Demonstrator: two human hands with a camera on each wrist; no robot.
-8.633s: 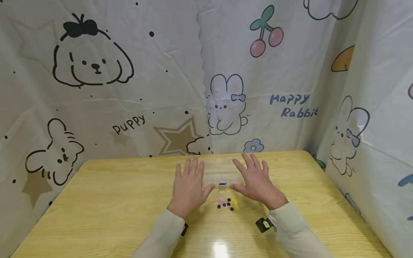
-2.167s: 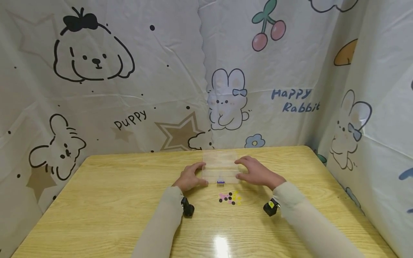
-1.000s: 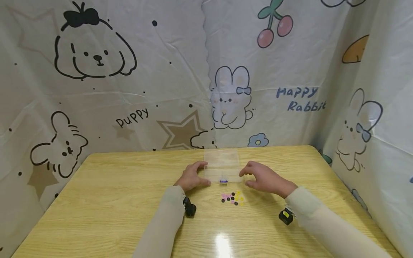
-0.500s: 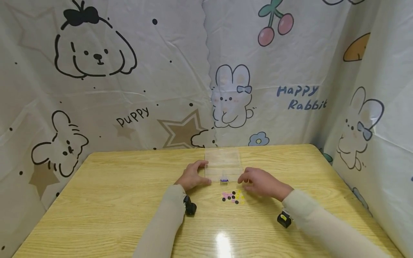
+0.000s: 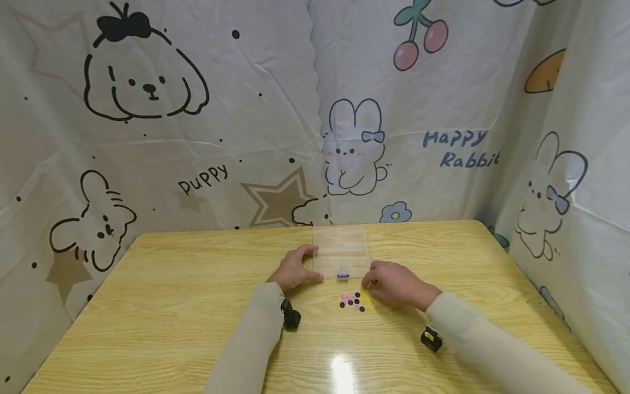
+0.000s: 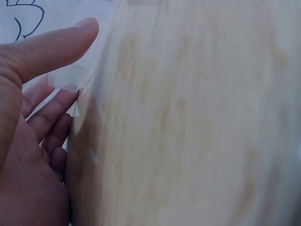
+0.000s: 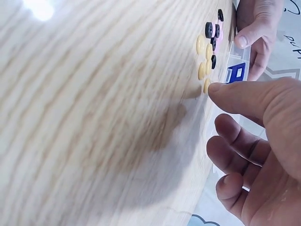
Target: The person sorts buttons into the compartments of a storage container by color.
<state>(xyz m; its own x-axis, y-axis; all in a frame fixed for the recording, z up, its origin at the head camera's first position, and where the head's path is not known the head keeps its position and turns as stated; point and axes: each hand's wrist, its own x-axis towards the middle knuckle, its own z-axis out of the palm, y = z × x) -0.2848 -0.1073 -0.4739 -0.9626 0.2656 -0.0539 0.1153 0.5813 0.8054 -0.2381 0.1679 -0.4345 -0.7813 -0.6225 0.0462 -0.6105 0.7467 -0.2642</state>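
A clear plastic box (image 5: 339, 265), lid raised at the back and a blue latch (image 5: 343, 276) on its front, stands on the table in the head view. My left hand (image 5: 293, 268) grips its left side, thumb at the near corner and fingers toward the back; the left wrist view shows the fingers by a clear edge. In front of the box lies a cluster of small round buttons: pink (image 5: 343, 297), black (image 5: 350, 302) and yellow (image 7: 201, 45). My right hand (image 5: 398, 284) is at the cluster's right side. Its thumb tip meets the nearest yellow button (image 7: 206, 85), with the other fingers bent and apart from it.
The wooden table (image 5: 197, 328) reaches back to a printed cloth (image 5: 256, 109) hung behind and on both sides. Black wrist cameras (image 5: 291, 318) hang from both sleeves. A bright light reflection lies on the table's near part.
Both hands first hovered spread over the box, then held its sides. The right hand has let go and moved down toward the yellow buttons, while the left has stayed on the box.
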